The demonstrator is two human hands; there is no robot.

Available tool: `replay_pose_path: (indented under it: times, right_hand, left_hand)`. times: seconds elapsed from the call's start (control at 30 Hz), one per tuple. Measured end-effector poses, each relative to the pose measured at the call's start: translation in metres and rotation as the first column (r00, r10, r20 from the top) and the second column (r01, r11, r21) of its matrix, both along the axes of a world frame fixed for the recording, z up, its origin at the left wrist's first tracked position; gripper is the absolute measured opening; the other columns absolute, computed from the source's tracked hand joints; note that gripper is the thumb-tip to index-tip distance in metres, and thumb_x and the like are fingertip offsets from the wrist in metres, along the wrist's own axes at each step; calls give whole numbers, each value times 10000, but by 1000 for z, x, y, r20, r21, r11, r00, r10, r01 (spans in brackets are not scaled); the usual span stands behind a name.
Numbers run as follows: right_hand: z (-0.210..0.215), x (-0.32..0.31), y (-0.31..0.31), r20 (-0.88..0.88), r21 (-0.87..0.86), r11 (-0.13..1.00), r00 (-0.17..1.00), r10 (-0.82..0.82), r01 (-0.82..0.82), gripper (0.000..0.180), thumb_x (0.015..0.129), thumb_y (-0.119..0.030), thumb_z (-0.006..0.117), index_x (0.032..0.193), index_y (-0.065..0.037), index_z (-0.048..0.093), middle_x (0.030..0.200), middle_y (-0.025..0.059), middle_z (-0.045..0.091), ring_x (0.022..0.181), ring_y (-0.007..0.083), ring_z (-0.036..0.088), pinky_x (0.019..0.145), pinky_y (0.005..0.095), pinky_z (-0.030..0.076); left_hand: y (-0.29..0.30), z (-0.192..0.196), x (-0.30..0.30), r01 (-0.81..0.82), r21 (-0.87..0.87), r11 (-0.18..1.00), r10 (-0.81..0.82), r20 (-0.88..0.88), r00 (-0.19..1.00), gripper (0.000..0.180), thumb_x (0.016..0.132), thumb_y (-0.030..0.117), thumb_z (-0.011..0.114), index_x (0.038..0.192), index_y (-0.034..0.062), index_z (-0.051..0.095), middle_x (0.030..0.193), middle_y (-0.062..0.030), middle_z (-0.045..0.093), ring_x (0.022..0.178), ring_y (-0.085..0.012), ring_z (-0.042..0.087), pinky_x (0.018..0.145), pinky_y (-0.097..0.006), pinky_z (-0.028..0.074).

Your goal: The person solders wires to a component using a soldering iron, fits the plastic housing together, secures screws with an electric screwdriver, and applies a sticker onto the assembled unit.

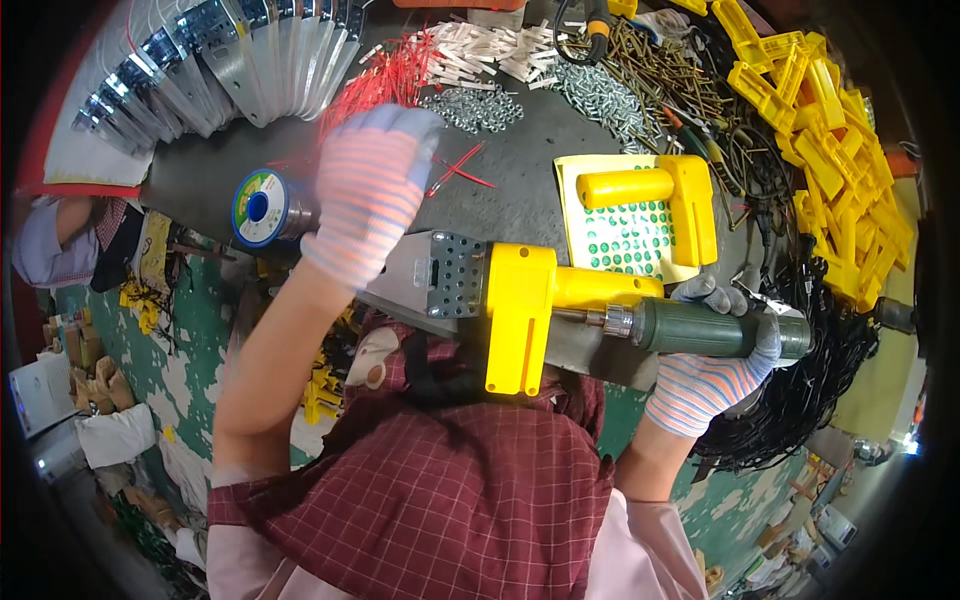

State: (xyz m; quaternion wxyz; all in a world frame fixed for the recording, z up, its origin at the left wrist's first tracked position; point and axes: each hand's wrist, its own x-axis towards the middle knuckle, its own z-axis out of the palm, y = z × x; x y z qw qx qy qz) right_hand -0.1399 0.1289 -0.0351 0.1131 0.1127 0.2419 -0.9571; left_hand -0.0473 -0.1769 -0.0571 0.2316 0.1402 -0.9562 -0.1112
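My right hand (715, 375), in a striped grey-palmed glove, is wrapped round a dark green electric screwdriver (690, 328). Its shaft points left and reaches the yellow plastic handle (521, 315) of a flat grey metal tool part with a perforated plate (455, 275). That part lies near the table's front edge, its left end partly hidden behind my left forearm. My left hand (370, 190), gloved alike and smeared by motion, is over the table beyond the metal part, near the red wires. Whether its fingers hold anything does not show.
A solder wire spool (262, 208) stands left of my left hand. Beyond lie red wires (385, 75), white strips (490, 50), nuts (475, 108) and screws (600, 100). Another yellow handle (690, 205) rests on a sticker sheet (630, 240). Yellow parts (840, 150) pile up right; metal plates (235, 70) stand far left.
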Motion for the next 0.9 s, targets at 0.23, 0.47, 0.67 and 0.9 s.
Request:
replay_pose_path:
  times: [0.23, 0.47, 0.67, 0.9]
  right_hand:
    - [0, -1, -3, 6, -26, 999, 999, 33, -33, 443, 814, -236, 709, 1162, -2, 567, 836, 69, 515, 780, 199, 526, 920, 413, 457]
    - [-1, -4, -4, 19, -30, 999, 999, 29, -29, 437, 806, -244, 718, 1136, 1, 568, 835, 65, 506, 780, 198, 525, 912, 419, 464]
    - [1, -4, -6, 25, 39, 999, 1000, 15, -16, 467, 785, -267, 733, 1125, 8, 570, 829, 62, 500, 782, 203, 523, 919, 423, 458]
    - [3, -4, -6, -35, 59, 998, 999, 28, -26, 511, 784, -252, 732, 1177, 7, 533, 835, 64, 494, 785, 203, 519, 933, 422, 454]
  left_hand:
    - [-19, -3, -24, 98, -367, 925, 51, 374, 926, 208, 822, 208, 666, 1008, 117, 672, 942, -94, 652, 900, -297, 637, 769, -413, 480]
    - [-13, -5, -14, 66, -255, 965, -26, 157, 987, 157, 841, 179, 655, 960, 77, 646, 915, -115, 648, 878, -304, 635, 784, -445, 484]
    - [66, -3, 73, 105, 190, 976, -63, -212, 975, 193, 757, 101, 726, 915, 75, 619, 933, -111, 611, 884, -342, 603, 863, -469, 497]
    - [92, -36, 84, 113, 240, 964, -27, -335, 942, 174, 797, 98, 705, 936, 86, 601, 1036, -104, 600, 1033, -347, 591, 1002, -504, 439]
